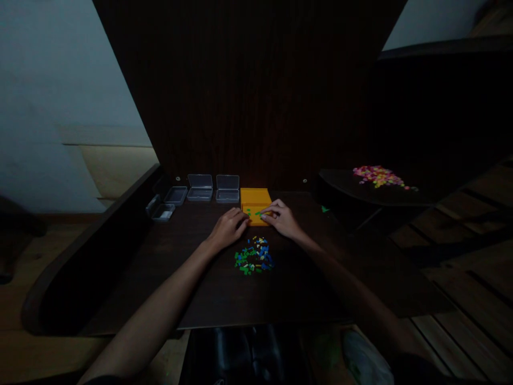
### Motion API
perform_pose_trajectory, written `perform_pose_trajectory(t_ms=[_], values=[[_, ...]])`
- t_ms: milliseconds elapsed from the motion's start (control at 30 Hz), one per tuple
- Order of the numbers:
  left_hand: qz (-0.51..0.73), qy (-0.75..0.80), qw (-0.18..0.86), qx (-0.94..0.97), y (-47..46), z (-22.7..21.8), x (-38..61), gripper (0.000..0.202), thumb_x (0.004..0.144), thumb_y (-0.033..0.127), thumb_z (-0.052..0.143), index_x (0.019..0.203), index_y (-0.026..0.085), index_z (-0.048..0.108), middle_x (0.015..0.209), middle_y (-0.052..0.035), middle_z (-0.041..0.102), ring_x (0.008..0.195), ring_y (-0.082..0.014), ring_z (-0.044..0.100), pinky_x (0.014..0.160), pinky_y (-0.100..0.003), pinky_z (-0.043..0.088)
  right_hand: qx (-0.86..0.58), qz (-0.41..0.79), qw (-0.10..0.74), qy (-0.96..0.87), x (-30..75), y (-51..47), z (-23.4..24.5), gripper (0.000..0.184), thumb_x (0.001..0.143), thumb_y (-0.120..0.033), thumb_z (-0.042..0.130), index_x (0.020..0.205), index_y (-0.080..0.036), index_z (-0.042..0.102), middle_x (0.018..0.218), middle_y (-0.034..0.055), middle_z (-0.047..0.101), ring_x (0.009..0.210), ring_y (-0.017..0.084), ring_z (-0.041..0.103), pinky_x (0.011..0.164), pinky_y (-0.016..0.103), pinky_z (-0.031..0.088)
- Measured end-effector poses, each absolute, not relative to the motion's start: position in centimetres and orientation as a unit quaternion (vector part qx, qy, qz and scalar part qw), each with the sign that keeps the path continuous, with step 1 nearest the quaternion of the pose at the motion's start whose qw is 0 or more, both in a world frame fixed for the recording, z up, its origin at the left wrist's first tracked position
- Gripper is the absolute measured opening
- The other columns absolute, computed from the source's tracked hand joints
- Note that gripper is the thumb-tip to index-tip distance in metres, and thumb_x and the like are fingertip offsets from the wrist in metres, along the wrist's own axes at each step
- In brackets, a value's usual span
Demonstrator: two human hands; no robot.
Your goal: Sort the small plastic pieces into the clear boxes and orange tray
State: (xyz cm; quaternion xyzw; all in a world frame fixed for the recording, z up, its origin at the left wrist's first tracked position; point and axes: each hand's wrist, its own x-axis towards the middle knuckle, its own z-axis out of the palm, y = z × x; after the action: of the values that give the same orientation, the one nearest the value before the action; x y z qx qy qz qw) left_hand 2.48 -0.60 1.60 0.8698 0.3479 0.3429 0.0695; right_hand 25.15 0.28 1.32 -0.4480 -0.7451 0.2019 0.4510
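A yellow plastic box (255, 195) stands with its lid raised against the back of the dark desk, and a few small green toy bricks (248, 210) lie in its front half. My left hand (229, 229) has its fingers bent and pressed together at the box's left edge. Over the right side of the box, my right hand (282, 219) is closed in a pinch beside green bricks; whatever is between its fingertips is too small to make out. Below the hands a loose pile of green, blue, white and yellow toy bricks (253, 258) is spread on the desk.
Several clear plastic cases (227, 195) with raised lids line the back left. A dark raised shelf (340, 184) at the right bears a heap of pink and yellow small pieces (379, 176). The desk has a raised left side (94, 243) and a tall back panel (248, 96).
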Motion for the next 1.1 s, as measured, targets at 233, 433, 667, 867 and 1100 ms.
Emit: perform_pose_trajectory(t_ms=[233,433,667,867,1100], values=[[0.270,0.371,-0.020,0.888,-0.1,1.3,1.7,0.018,0.093,0.020,0.044,0.093,0.016,0.062,0.091,-0.0080,0.062,0.088,-0.0199,0.056,0.086,-0.033,0.048,-0.509,0.139,0.374,-0.763,24.5,4.4,0.8,0.009,0.072,-0.021,0.072,0.080,-0.020,0.077,0.078,0.0017,0.053,0.074,0.016,0.053,0.070,0.029,0.045],[0.218,0.360,-0.032,0.906,-0.2,1.2,2.0,0.016,0.090,0.018,0.046,0.093,0.016,0.062,0.094,-0.0098,0.061,0.092,-0.0222,0.056,0.085,-0.035,0.047,-0.530,0.095,0.307,-0.785,23.5,6.3,0.2,0.009,0.072,-0.016,0.072,0.079,-0.019,0.076,0.078,0.0028,0.057,0.081,0.018,0.056,0.076,0.030,0.046],[0.203,0.355,-0.030,0.912,-0.3,1.6,2.1,0.016,0.089,0.017,0.046,0.094,0.016,0.061,0.095,-0.0098,0.061,0.094,-0.0227,0.056,0.085,-0.035,0.047,-0.545,0.067,0.276,-0.789,23.5,6.2,0.3,0.011,0.074,-0.018,0.068,0.082,-0.020,0.077,0.078,0.0042,0.057,0.083,0.019,0.056,0.075,0.029,0.045],[0.208,0.357,-0.020,0.910,-0.4,1.7,2.1,0.018,0.090,0.016,0.045,0.097,0.015,0.062,0.094,-0.0108,0.064,0.094,-0.0230,0.059,0.087,-0.035,0.048,-0.528,0.076,0.313,-0.785,23.9,4.0,1.7,0.014,0.078,-0.021,0.063,0.082,-0.018,0.076,0.079,0.0046,0.057,0.077,0.019,0.056,0.071,0.030,0.045],[0.224,0.384,0.043,0.895,-0.2,1.4,1.7,0.024,0.091,0.020,0.046,0.108,0.016,0.062,0.100,-0.0110,0.069,0.089,-0.0217,0.065,0.089,-0.036,0.048,-0.439,0.168,0.341,-0.814,23.9,-1.7,1.8,0.014,0.081,-0.026,0.062,0.079,-0.020,0.074,0.077,0.0030,0.057,0.070,0.016,0.054,0.065,0.029,0.046]])
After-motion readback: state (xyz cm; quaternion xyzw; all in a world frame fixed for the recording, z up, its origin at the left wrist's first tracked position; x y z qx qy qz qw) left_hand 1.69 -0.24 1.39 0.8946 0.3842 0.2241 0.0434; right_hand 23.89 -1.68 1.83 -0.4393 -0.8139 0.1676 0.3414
